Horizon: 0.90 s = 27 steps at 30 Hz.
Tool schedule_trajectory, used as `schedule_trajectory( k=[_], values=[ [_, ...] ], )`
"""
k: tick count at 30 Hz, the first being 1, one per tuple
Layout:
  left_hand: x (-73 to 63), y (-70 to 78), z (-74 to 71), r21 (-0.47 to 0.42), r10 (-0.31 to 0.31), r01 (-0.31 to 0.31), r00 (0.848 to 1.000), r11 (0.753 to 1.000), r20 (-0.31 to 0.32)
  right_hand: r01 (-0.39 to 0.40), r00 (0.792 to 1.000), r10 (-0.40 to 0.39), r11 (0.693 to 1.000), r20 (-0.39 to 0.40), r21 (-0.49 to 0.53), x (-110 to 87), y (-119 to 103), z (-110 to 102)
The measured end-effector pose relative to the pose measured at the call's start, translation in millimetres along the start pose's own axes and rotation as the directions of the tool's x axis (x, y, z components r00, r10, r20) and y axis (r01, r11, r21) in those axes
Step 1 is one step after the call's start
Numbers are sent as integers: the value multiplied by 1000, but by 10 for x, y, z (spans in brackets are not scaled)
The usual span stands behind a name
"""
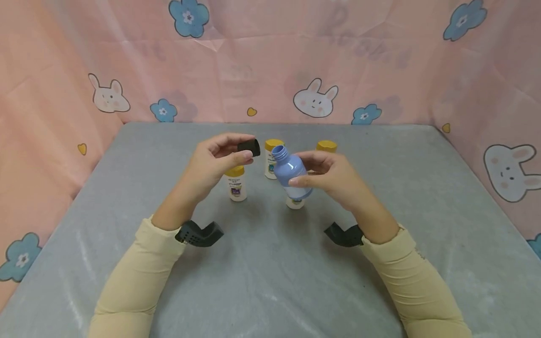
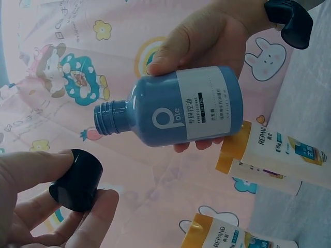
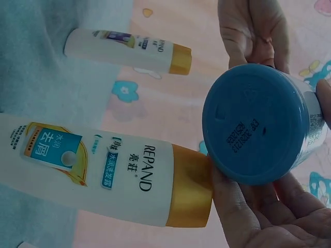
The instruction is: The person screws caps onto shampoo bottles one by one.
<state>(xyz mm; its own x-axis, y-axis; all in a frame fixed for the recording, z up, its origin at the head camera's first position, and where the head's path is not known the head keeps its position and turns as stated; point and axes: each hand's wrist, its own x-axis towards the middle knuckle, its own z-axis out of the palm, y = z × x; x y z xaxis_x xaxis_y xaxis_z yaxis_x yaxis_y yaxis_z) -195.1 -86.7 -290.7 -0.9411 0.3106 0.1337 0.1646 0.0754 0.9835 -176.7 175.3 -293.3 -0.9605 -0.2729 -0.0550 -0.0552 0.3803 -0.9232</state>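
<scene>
Between thumb and fingers my left hand (image 1: 198, 169) pinches a black bottle cap (image 1: 248, 148). My right hand (image 1: 338, 180) grips a blue bottle (image 1: 289, 170) with a pale label round its body. The bottle's threaded neck is bare and leans toward the cap, with a gap between the two. In the left wrist view the blue bottle (image 2: 158, 106) lies nearly sideways, its mouth near the black cap (image 2: 80, 178). The right wrist view shows the base (image 3: 253, 124) of the blue bottle, with printed characters on it.
Several white shampoo bottles with gold caps stand on the grey-covered table (image 1: 262, 281): one at left (image 1: 236, 188), one behind (image 1: 270, 162), one partly behind my right hand (image 1: 327, 146), and one mostly hidden below the blue bottle (image 1: 295, 203). A pink printed cloth (image 1: 253, 61) hangs behind.
</scene>
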Motion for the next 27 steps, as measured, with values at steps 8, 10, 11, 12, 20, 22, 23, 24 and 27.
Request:
schedule_trajectory(
  k=[8, 10, 11, 12, 20, 22, 23, 24, 27],
  values=[
    [-31, 51, 17, -15, 0, 1, 1000, 1000, 11, 18, 1000, -19, 999, -1, -51, -34, -24, 10],
    [-42, 60, 21, -44, 10, -10, 1000, 999, -1, 23, 1000, -23, 998, 6, -60, -39, -34, 15],
    [-47, 63, 23, -56, 20, -20, 1000, 998, -8, 21, 1000, -21, 998, 9, -66, -40, -39, 18],
    [-53, 68, 25, -63, 32, -33, 999, 997, -14, 25, 1000, -24, 997, 15, -68, -42, -44, 20],
    [-107, 115, 50, -28, 86, -87, 996, 996, -27, 22, 999, -19, 997, 34, -76, -54, -35, 54],
    [-119, 122, 55, -21, 77, -78, 997, 997, -25, 34, 999, -32, 996, 34, -84, -54, -33, 65],
    [-124, 123, 57, -17, 70, -70, 997, 997, -24, 43, 999, -40, 995, 34, -88, -54, -34, 69],
    [-129, 124, 58, -9, 67, -67, 998, 998, -23, 50, 998, -47, 995, 33, -91, -55, -34, 72],
    [-139, 124, 63, 11, 64, -63, 998, 998, -18, 55, 998, -52, 994, 43, -90, -56, -31, 78]
  ],
)
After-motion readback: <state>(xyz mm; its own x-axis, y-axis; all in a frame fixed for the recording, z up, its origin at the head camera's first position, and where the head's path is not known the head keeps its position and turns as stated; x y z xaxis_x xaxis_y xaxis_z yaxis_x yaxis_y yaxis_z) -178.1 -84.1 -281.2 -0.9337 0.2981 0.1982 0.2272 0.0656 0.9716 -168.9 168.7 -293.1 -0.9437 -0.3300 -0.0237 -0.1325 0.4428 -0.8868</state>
